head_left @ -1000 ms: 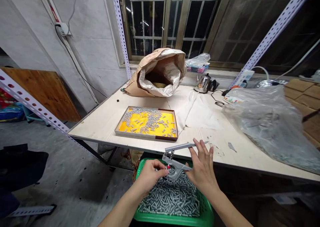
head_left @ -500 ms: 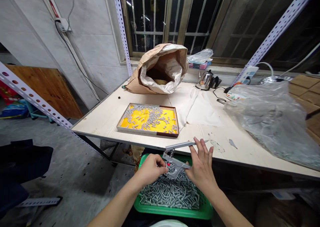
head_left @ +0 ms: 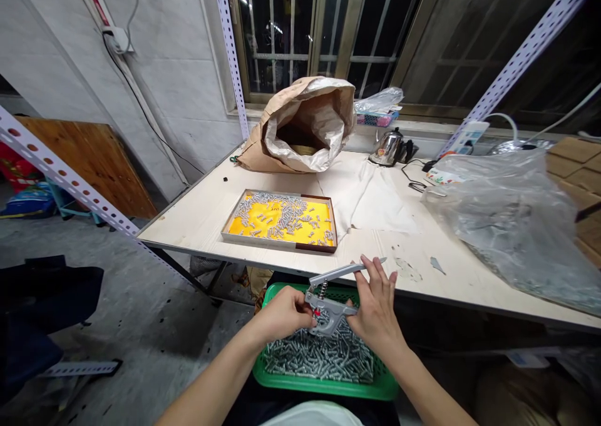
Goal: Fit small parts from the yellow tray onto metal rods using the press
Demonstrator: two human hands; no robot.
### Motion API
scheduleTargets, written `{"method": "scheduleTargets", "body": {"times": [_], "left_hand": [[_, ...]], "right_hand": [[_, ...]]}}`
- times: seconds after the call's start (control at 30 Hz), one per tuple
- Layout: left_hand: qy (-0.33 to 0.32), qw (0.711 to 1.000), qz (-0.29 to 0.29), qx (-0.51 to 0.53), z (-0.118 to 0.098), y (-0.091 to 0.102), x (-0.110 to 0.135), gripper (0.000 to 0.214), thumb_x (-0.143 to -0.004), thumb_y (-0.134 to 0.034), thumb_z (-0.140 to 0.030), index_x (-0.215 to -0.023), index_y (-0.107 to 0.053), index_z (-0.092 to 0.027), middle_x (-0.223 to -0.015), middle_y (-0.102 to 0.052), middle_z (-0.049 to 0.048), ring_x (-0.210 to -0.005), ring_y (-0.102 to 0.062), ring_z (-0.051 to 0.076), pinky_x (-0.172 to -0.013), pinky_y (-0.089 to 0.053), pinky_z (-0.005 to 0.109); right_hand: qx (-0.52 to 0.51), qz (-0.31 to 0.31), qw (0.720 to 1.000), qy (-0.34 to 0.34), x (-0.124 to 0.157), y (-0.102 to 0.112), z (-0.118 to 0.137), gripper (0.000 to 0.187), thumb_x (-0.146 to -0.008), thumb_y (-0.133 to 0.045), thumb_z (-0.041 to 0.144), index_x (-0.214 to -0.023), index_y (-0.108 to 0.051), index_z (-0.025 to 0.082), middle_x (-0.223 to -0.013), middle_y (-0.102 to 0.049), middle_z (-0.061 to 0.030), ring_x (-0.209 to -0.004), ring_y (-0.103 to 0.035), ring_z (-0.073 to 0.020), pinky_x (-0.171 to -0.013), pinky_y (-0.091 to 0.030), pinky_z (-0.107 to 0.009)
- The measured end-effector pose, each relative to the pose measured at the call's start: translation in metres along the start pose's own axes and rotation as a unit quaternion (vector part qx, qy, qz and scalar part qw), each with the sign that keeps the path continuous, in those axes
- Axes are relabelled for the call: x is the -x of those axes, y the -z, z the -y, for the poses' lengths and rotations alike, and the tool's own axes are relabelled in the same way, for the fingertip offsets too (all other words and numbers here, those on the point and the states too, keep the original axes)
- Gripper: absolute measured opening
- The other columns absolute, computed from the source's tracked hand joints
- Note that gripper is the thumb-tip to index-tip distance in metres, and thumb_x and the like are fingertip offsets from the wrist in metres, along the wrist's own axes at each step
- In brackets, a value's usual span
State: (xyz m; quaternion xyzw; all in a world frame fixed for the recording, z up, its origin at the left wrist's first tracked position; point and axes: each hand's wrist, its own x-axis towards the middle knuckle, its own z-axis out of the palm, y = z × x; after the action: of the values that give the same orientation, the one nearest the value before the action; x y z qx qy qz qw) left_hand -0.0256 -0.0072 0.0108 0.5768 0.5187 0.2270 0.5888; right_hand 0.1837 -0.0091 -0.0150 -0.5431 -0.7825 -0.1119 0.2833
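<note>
My right hand [head_left: 378, 307] is wrapped around the spread handles of silver hand press pliers [head_left: 335, 310], with a coil spring between the upper lever and the body. At the jaw end of the pliers my left hand [head_left: 286, 313] is closed in a pinch, close to a small red part. Whatever lies between those fingertips is too small and covered to make out. Both hands are above a green plastic basket [head_left: 328, 388], which is filled with small silvery parts that look like screws [head_left: 323, 357].
On the table [head_left: 197, 226] a shallow tray [head_left: 263, 244] with a yellow bottom holds many of the small metal parts. Behind it lies an open paper sack [head_left: 263, 144]. A metal kettle [head_left: 387, 147] and a clear plastic bag [head_left: 511, 226] sit to the right.
The view has shifted slightly, so the table and tray appear a little higher. Both hands keep nearly the same pose on the pliers, the upper lever still raised.
</note>
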Motion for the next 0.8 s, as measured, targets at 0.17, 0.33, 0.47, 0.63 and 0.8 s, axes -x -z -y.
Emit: {"method": "scheduleTargets", "body": {"times": [0.17, 0.33, 0.47, 0.63, 0.8], "left_hand": [[0.022, 0.997, 0.007, 0.072, -0.003, -0.003, 0.003, 0.007, -0.057, -0.067, -0.020, -0.054, -0.062, -0.016, -0.051, -0.052, -0.0057, -0.056, -0.042, 0.012, -0.060, -0.032, 0.024], [0.013, 0.994, -0.010, 0.109, -0.009, -0.002, 0.007, 0.007, -0.057, -0.067, -0.022, -0.055, -0.064, -0.016, -0.055, -0.057, -0.0040, -0.061, -0.047, 0.014, -0.066, -0.034, 0.026], [0.006, 0.993, -0.012, 0.121, -0.010, -0.001, 0.009, 0.008, -0.057, -0.067, -0.022, -0.054, -0.063, -0.016, -0.055, -0.057, -0.0033, -0.062, -0.047, 0.014, -0.067, -0.034, 0.026], [0.006, 0.992, -0.010, 0.128, -0.010, -0.001, 0.011, 0.010, -0.056, -0.069, -0.023, -0.056, -0.063, -0.015, -0.057, -0.057, -0.0024, -0.061, -0.047, 0.014, -0.066, -0.033, 0.026], [0.011, 0.993, -0.009, 0.119, -0.016, 0.001, 0.016, 0.011, -0.054, -0.071, -0.023, -0.056, -0.063, -0.015, -0.058, -0.058, -0.0018, -0.062, -0.049, 0.014, -0.065, -0.034, 0.026]], "right_hand": [[-0.049, 0.038, 0.998, -0.025, 0.002, 0.002, 0.002, 0.069, -0.070, -0.044, 0.006, -0.136, -0.026, 0.013, -0.150, -0.019, -0.0212, -0.143, -0.004, -0.0360, -0.107, -0.019, -0.069], [-0.061, 0.030, 0.997, -0.045, -0.001, 0.004, 0.003, 0.064, -0.073, -0.045, 0.008, -0.134, -0.028, 0.013, -0.150, -0.018, -0.0214, -0.143, -0.003, -0.0368, -0.106, -0.019, -0.070], [-0.054, 0.017, 0.998, -0.038, -0.004, 0.005, 0.003, 0.059, -0.075, -0.045, 0.010, -0.132, -0.032, 0.012, -0.147, -0.023, -0.0210, -0.143, -0.006, -0.0366, -0.107, -0.019, -0.069], [-0.053, 0.005, 0.998, -0.018, -0.004, 0.007, 0.003, 0.055, -0.077, -0.045, 0.012, -0.131, -0.035, 0.012, -0.144, -0.029, -0.0196, -0.142, -0.012, -0.0347, -0.109, -0.022, -0.065], [-0.055, 0.004, 0.998, -0.010, -0.006, 0.009, 0.004, 0.058, -0.076, -0.047, 0.014, -0.133, -0.034, 0.012, -0.144, -0.028, -0.0196, -0.142, -0.013, -0.0353, -0.108, -0.026, -0.064]]}}
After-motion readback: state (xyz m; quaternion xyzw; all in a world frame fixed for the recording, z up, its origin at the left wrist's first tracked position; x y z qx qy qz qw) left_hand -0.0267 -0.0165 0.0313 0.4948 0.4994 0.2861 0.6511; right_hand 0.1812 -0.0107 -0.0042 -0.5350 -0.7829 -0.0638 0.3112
